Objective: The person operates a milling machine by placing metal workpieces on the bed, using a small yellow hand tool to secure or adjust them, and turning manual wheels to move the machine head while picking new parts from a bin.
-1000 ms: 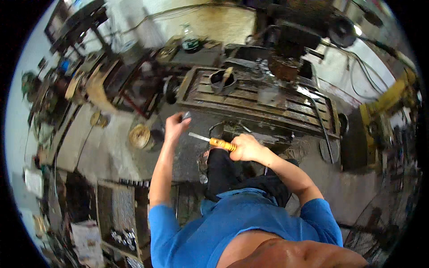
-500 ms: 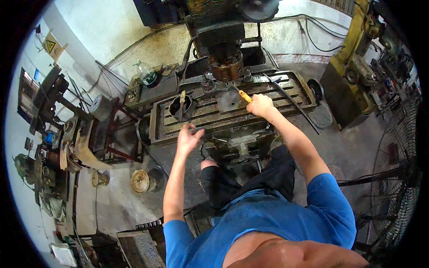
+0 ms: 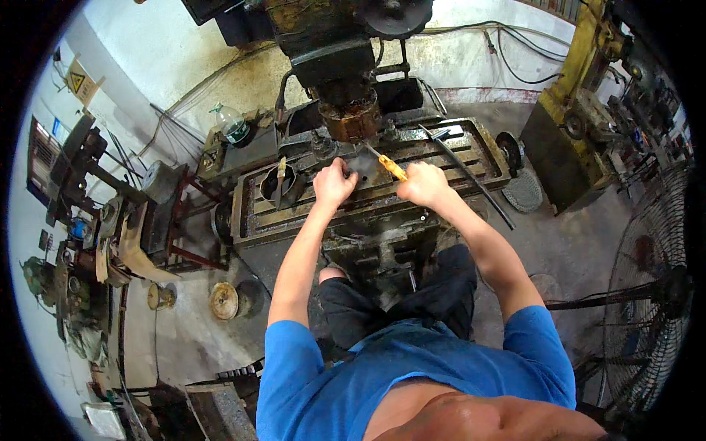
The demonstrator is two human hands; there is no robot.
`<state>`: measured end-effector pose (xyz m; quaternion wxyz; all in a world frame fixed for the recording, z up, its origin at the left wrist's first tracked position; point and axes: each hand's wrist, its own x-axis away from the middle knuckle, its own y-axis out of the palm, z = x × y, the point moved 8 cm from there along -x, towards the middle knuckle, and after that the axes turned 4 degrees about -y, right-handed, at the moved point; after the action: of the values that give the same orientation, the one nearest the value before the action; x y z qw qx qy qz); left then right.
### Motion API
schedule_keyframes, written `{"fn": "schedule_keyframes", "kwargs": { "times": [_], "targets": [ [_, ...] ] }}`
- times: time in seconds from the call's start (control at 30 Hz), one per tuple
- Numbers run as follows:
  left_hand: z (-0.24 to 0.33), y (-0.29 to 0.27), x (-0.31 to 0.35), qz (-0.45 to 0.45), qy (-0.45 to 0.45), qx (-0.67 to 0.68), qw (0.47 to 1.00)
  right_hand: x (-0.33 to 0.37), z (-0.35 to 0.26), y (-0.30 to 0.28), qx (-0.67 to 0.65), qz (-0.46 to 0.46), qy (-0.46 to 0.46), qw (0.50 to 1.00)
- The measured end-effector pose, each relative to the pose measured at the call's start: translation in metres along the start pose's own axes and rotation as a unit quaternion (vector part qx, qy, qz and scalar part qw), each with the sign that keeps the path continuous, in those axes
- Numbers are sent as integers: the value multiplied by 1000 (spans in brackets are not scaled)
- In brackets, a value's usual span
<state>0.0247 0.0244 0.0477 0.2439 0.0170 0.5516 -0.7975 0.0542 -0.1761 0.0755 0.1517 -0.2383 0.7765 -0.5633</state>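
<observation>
My right hand (image 3: 424,184) is closed round the yellow handle of a tool (image 3: 393,167). Its thin metal shaft points up and left, under the round rusty head (image 3: 351,117) of the machine; the exact kind of tool does not show. Beside it, over the middle of the slotted machine table (image 3: 254,217), is my left hand (image 3: 334,182). Its fingers are curled with the thumb towards the tool tip, and what they hold is hidden. Left of this hand, a dark open can (image 3: 291,192) stands on the table with a light-handled brush (image 3: 281,170) in it.
A long metal bar (image 3: 471,180) lies across the table's right end, overhanging the front edge. A clear bottle (image 3: 231,123) stands on a bench at the back left. Buckets (image 3: 223,300) stand on the floor at left; a large caged fan (image 3: 640,294) is at right.
My left hand has moved forward and right, from the table's front edge to near the tool tip. My right hand keeps the yellow-handled tool, slightly lower in view. The view has shifted a little.
</observation>
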Motion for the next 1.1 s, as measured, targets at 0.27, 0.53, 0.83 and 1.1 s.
{"fn": "schedule_keyframes", "kwargs": {
  "times": [0.27,0.53,0.83,1.1],
  "targets": [
    [-2,6,-9,-6,28,-21,999,6,24,16,-39,-52,2,998],
    [12,50,-31,-37,46,-38,998,40,65,-17,-352,63,-147,922],
    [14,51,-31,-19,117,-11,993,19,126,111,-331,81,-19,940],
    [10,60,-47,37,42,-28,998,37,144,129,-225,108,77,965]
  ]
}}
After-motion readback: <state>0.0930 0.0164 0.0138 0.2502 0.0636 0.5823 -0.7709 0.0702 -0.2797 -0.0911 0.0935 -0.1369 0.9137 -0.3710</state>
